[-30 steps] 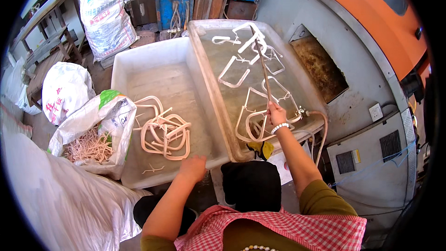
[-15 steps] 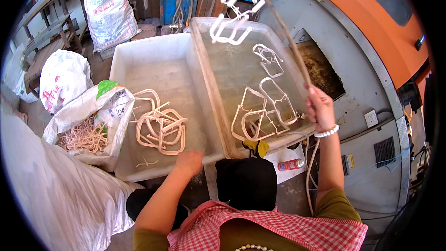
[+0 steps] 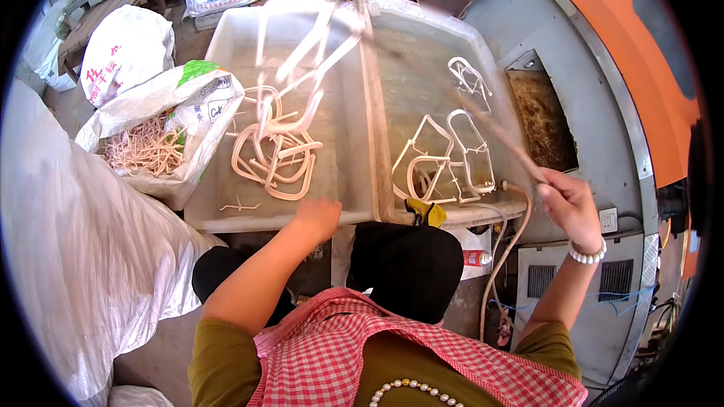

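Note:
My right hand (image 3: 566, 200), with a beaded bracelet at the wrist, is closed around a long thin stick (image 3: 505, 136). The stick slants up and left across the right tub (image 3: 379, 105). White plastic frame parts (image 3: 309, 56), smeared by motion, are at the stick's far end above the left tub (image 3: 356, 188); their contact with it is blurred. Below them lies a tangled pile of pale pink frame parts (image 3: 290, 152). My left hand (image 3: 318, 218) is curled at the left tub's near rim; its fingertips are hidden. Several white frames (image 3: 430, 162) lie in the right tub, with another (image 3: 469, 75) farther back.
An open sack (image 3: 143, 143) of pinkish plastic scraps stands left of the tubs, near white sacks (image 3: 128, 49). A yellow-and-black item (image 3: 426, 212) hangs on the right tub's near rim. A hose (image 3: 498, 271) and grey machine panel (image 3: 603, 158) are at right.
The white frame parts have swung left, from above the right tub to above the left one. My right hand has moved right and lower in view. The whole view has shifted.

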`<act>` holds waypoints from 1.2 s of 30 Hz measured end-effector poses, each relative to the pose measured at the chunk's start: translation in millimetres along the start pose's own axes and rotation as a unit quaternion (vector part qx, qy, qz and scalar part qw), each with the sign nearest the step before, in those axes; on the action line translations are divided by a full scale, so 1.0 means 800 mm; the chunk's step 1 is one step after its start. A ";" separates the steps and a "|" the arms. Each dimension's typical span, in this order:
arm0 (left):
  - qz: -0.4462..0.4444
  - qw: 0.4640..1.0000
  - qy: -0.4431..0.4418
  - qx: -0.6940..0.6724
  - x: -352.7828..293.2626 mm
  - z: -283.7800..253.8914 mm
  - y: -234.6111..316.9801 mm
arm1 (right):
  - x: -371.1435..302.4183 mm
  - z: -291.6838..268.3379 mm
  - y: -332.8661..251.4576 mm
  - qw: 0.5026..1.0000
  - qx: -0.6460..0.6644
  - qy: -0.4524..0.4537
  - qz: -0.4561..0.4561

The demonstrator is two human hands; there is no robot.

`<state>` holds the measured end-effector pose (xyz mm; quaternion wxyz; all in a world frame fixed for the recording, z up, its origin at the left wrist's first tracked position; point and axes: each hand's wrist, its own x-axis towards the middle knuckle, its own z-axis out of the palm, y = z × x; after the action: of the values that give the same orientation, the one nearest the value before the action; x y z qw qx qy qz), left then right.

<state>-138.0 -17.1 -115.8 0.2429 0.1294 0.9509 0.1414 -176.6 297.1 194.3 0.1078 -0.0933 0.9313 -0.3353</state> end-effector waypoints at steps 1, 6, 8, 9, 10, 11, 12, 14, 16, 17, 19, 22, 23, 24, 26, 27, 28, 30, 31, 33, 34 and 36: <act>0.000 1.000 0.004 0.002 -0.001 0.000 0.000 | 0.008 0.001 0.000 0.998 -0.057 -0.025 -0.033; 0.003 1.000 -0.006 -0.001 0.000 -0.005 -0.001 | 0.034 -0.012 -0.021 0.971 -0.190 -0.099 -0.101; 0.020 1.000 -0.001 -0.020 0.000 -0.007 -0.009 | 0.040 -0.020 -0.018 0.977 -0.163 -0.075 -0.112; 0.013 1.000 0.000 -0.015 0.000 -0.008 -0.008 | 0.044 -0.020 -0.020 0.982 -0.155 -0.058 -0.089; 0.005 1.000 0.001 -0.010 -0.003 -0.009 -0.007 | 0.048 -0.016 -0.024 0.986 -0.146 -0.040 -0.066; -0.002 1.000 0.003 -0.004 -0.004 -0.013 -0.004 | 0.053 -0.016 -0.028 0.989 -0.136 -0.020 -0.044; 0.000 1.000 0.006 0.000 -0.003 -0.012 -0.003 | 0.065 -0.011 -0.017 0.987 -0.140 -0.022 -0.073; -0.002 1.000 0.013 0.008 -0.004 -0.011 -0.002 | 0.092 0.019 -0.014 0.983 -0.159 -0.027 -0.086; 0.012 1.000 0.023 0.004 -0.002 -0.009 -0.002 | 0.135 0.060 0.023 0.980 -0.167 -0.046 -0.100; 0.014 1.000 0.027 0.002 -0.002 -0.008 -0.003 | 0.160 0.085 0.035 0.980 -0.165 -0.071 -0.084; 0.024 0.999 0.044 0.001 0.001 -0.009 -0.003 | 0.206 0.142 0.069 0.990 -0.116 -0.045 -0.066; 0.015 0.999 0.047 -0.011 -0.003 -0.013 -0.004 | 0.272 0.251 0.103 0.983 -0.166 -0.056 -0.047; 0.007 0.999 0.044 -0.014 -0.008 -0.017 -0.005 | 0.284 0.294 0.109 0.970 -0.225 -0.041 -0.080; -0.001 0.999 0.049 -0.019 -0.012 -0.019 -0.006 | 0.299 0.329 0.116 0.967 -0.239 -0.082 -0.037; -0.021 0.998 0.057 -0.029 -0.018 -0.018 -0.012 | 0.302 0.380 0.112 0.936 -0.274 -0.222 0.000; -0.025 0.997 0.070 -0.022 -0.020 -0.018 -0.014 | 0.298 0.395 0.112 0.914 -0.311 -0.260 0.004; -0.028 0.996 0.083 -0.015 -0.020 -0.019 -0.016 | 0.295 0.411 0.110 0.890 -0.346 -0.298 0.004; -0.034 0.995 0.097 0.002 -0.020 -0.015 -0.019 | 0.284 0.434 0.103 0.834 -0.450 -0.316 -0.031; -0.036 0.994 0.099 0.012 -0.020 -0.012 -0.019 | 0.290 0.455 0.114 0.846 -0.438 -0.286 -0.106; -0.033 0.994 0.098 0.020 -0.020 -0.005 -0.015 | 0.295 0.489 0.113 0.851 -0.405 -0.220 -0.251; -0.032 0.995 0.093 0.019 -0.023 0.000 -0.012 | 0.296 0.500 0.090 0.841 -0.408 -0.273 -0.226; -0.023 0.995 0.096 0.023 -0.024 0.005 -0.008 | 0.304 0.539 0.083 0.850 -0.345 -0.273 -0.290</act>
<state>-120.6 -28.2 -113.0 0.1506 0.0986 0.9756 0.1259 -303.0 27.2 -206.3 0.2162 -0.4776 0.8510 0.0301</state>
